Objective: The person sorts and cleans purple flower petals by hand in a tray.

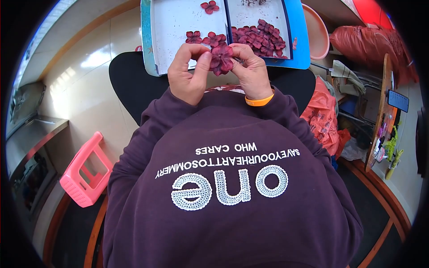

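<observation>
Between my two hands, close to the front edge of the box, is a dark red artificial flower (221,60). My left hand (189,73) pinches its left side with thumb and forefinger. On the opposite side, my right hand (251,73) grips it with the fingertips; an orange wristband circles that wrist. Just beyond lies an open blue-edged box (187,20) with a white inside, split by a dark divider. Loose red flowers (213,39) lie in its left part, and a pile of similar flowers (259,38) fills the near side of the right part.
A pink plastic stool (87,172) stands on the tiled floor at left. On the right are a pink basin (316,33), red plastic bags (322,116), a folded metal frame and a round wooden board (380,114). Thin dark stems (255,2) lie at the box's far end.
</observation>
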The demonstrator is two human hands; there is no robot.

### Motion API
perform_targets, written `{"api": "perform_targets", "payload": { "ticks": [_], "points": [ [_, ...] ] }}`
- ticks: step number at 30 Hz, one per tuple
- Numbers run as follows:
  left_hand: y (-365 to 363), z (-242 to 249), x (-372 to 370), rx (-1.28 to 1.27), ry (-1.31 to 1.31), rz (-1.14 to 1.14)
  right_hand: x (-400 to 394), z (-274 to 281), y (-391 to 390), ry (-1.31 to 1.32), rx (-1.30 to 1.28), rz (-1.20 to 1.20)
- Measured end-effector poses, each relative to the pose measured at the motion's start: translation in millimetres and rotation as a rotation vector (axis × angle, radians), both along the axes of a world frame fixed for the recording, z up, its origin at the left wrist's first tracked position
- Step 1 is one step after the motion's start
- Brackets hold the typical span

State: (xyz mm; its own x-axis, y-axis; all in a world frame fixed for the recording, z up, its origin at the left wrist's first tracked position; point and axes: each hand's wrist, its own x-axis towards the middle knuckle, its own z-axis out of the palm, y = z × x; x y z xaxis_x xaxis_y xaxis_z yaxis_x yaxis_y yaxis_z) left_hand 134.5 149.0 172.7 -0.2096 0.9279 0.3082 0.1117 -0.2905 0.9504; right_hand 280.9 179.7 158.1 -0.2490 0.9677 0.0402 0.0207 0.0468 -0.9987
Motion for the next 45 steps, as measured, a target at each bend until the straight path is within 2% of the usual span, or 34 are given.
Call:
{"api": "perform_targets", "payload": {
  "ticks": [3,7,8,12,17,22,33,38,42,45],
  "points": [
    [3,2,-2,-0.046,0.104,-0.002,-2,7,-1,-0.042,0.031,0.000],
    [8,-1,-8,0.088,0.491,-0.070,-4,14,-4,-0.094,-0.052,0.020],
    [9,-2,-7,0.087,0.489,-0.073,-3,13,-4,-0.096,-0.053,0.017],
    [7,-13,-5,-0.168,0.130,-0.161,-4,7,-2,-0.266,0.151,0.047],
    [1,-21,-2,-0.359,-0.049,-0.145,-7,13,-4,-0.287,0.143,0.050],
    [-2,-20,-3,-0.430,-0.104,-0.197,-5,15,-5,-0.312,0.149,0.140],
    [-3,-29,0,-0.495,-0.218,-0.226,-6,1,-3,-0.330,0.260,0.149],
    [-2,-25,-1,-0.505,-0.287,-0.181,-7,15,3,-0.234,0.169,-0.089],
    [-3,-23,-4,-0.380,-0.197,-0.042,5,26,8,0.043,-0.228,-0.087],
    [-2,-26,-4,-0.288,-0.058,-0.023,1,26,3,0.007,-0.115,-0.084]
  ]
}}
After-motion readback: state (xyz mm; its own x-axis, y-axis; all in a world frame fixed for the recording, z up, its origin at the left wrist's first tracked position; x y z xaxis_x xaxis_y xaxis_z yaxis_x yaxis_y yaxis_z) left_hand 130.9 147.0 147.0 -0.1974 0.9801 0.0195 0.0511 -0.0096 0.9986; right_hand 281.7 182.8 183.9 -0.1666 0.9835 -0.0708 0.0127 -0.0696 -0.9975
